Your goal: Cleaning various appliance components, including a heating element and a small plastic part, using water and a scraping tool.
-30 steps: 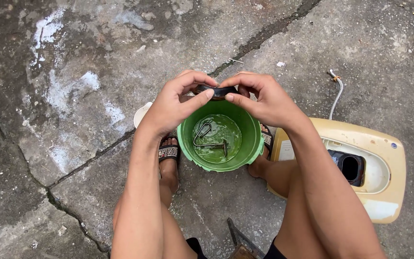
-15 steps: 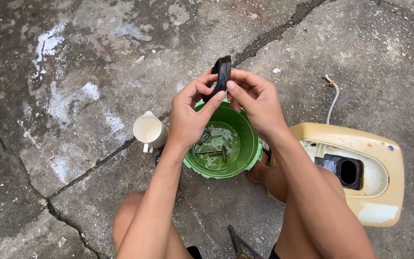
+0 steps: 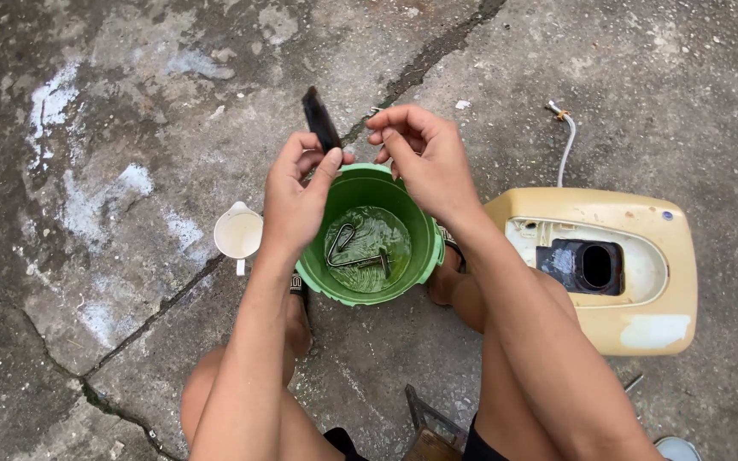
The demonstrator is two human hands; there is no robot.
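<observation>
My left hand (image 3: 296, 192) pinches a small flat black piece (image 3: 320, 119) between thumb and fingers, holding it upright above the far rim of a green bucket (image 3: 424, 226). Just to the right, my right hand (image 3: 424, 158) hovers with fingers loosely curled and holds nothing; its fingertips are close to the black piece without touching it. At the bottom of the bucket a bent metal part (image 3: 352, 249) lies in shallow liquid. The bucket stands on the concrete between my knees.
A small white cup (image 3: 237, 234) stands left of the bucket. A yellowed plastic appliance housing (image 3: 634, 260) with a dark opening lies to the right, a thin hose (image 3: 565, 141) beyond it. The cracked concrete ground (image 3: 113, 128) has white stains.
Both hands held the black piece over the bucket a second ago. They lifted it, and now only my left hand keeps it while the right has let go.
</observation>
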